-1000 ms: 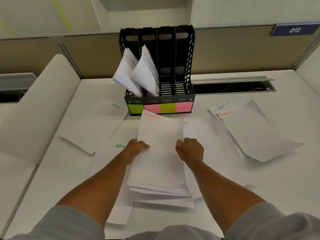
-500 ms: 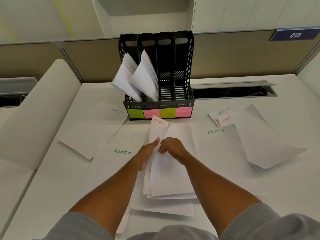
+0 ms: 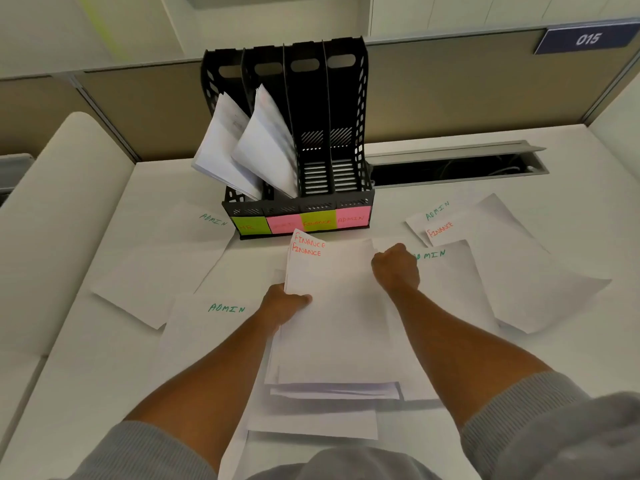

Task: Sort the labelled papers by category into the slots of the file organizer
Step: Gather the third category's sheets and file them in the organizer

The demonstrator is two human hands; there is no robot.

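1. Left hand [image 3: 285, 306]: grips the left edge of the FINANCE stack [image 3: 332, 299], thumb on top, fingers hidden beneath the sheets.
2. FINANCE stack: lies on the counter [image 3: 86, 358] between both hands, long axis running near to far, red labels at the far-left corner, pointing at the file organizer [image 3: 298, 140].
3. File organizer: directly far of the stack, just beyond its far edge. 4 slots; the left 2 hold papers, the right 2 look empty.
4. FINANCE slot tag [image 3: 318, 221]: 3rd from left, almost straight ahead of the stack's far edge. Judged: the lift goes forward and up, little sideways shift.
5. Right hand [image 3: 396, 268]: curled on the stack's far-right corner, apparently pinching it; fingertips hidden. It is the nearer hand to the slot.
6. Loose ADMIN sheet [image 3: 446, 282]: just right of the right hand, unsorted.
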